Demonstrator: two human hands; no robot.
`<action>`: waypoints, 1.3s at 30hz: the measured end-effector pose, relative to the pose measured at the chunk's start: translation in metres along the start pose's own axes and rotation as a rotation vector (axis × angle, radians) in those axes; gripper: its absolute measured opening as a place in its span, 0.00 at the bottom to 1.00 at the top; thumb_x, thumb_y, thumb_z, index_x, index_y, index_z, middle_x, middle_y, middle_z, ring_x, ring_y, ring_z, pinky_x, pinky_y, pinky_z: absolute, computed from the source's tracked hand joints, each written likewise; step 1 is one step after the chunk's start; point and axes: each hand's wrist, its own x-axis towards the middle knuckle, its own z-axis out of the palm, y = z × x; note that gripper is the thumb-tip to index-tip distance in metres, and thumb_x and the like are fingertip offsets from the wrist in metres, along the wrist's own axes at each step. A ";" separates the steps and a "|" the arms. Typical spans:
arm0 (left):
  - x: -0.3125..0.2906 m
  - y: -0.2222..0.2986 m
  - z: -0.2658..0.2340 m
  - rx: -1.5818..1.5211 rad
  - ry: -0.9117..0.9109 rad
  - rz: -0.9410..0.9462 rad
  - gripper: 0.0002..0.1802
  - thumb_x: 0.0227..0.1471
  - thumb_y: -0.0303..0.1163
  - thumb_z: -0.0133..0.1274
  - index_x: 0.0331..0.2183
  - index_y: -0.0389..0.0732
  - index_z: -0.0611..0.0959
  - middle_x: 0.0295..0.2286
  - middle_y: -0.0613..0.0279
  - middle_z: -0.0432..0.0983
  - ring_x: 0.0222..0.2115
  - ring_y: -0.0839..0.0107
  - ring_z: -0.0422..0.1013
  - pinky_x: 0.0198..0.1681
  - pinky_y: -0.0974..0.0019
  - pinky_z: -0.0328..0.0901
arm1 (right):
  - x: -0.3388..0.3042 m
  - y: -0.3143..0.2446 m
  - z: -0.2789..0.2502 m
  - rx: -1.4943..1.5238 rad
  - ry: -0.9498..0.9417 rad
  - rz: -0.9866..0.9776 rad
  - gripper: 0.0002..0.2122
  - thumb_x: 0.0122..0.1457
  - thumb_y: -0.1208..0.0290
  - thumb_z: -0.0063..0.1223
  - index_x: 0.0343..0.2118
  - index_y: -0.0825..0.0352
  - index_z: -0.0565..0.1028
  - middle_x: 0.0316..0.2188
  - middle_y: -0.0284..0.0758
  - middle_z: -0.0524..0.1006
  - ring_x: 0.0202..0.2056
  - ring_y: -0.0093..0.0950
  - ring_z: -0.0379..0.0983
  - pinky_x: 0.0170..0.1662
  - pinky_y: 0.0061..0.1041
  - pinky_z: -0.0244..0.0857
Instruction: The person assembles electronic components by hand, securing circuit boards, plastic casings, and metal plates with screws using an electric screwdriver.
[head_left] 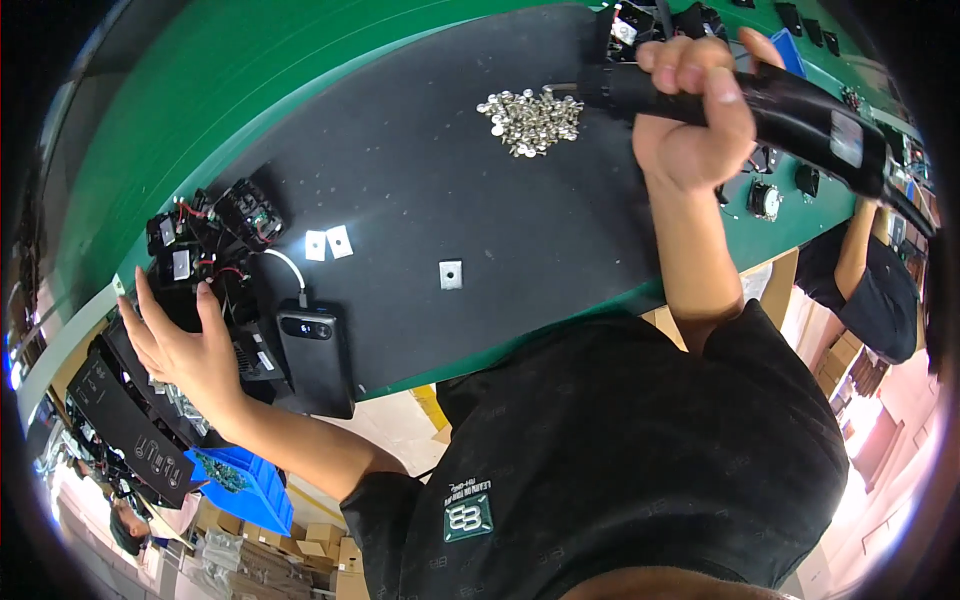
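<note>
My right hand (pixel 695 120) is wrapped around a black electric screwdriver (pixel 800 115), held level at the upper right. Its bit points left, at the edge of a pile of small silver screws (pixel 530 122); whether a screw sits on the tip is too small to tell. At the left, my left hand (pixel 185 350) is open, fingers spread, beside a cluster of black housings (pixel 248 212) with red wires. Whether its fingertips touch them, I cannot tell. A square metal plate (pixel 451 275) with a central hole lies on the dark mat (pixel 400 180), and two pale plates (pixel 328 243) lie nearer the housings.
A black power bank (pixel 315 360) with a white cable stands near the front edge. Below my left arm is a blue bin (pixel 245 490) of green boards. More black parts (pixel 765 200) lie on the green table at right, where another person (pixel 870 280) works.
</note>
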 end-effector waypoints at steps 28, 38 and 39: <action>0.054 0.042 -0.006 -0.279 -0.141 0.338 0.30 0.34 0.29 0.68 0.45 0.43 0.79 0.45 0.56 0.74 0.45 0.55 0.70 0.51 0.57 0.61 | 0.000 -0.053 -0.009 0.316 -0.280 0.113 0.24 0.59 0.66 0.44 0.60 0.55 0.62 0.28 0.26 0.67 0.30 0.23 0.61 0.41 0.32 0.56; 0.008 0.163 -0.025 -0.436 -0.379 0.776 0.34 0.31 0.31 0.67 0.47 0.50 0.79 0.50 0.59 0.67 0.52 0.61 0.64 0.58 0.48 0.53 | -0.012 -0.042 -0.003 0.185 -0.161 0.131 0.22 0.56 0.65 0.45 0.56 0.55 0.66 0.25 0.23 0.64 0.28 0.20 0.59 0.40 0.27 0.55; 0.001 0.168 -0.020 -0.449 -0.405 0.778 0.34 0.31 0.32 0.67 0.47 0.50 0.78 0.50 0.59 0.67 0.53 0.59 0.64 0.58 0.48 0.53 | -0.012 -0.042 -0.003 0.188 -0.164 0.132 0.23 0.56 0.66 0.45 0.56 0.55 0.66 0.25 0.23 0.64 0.28 0.20 0.59 0.40 0.27 0.55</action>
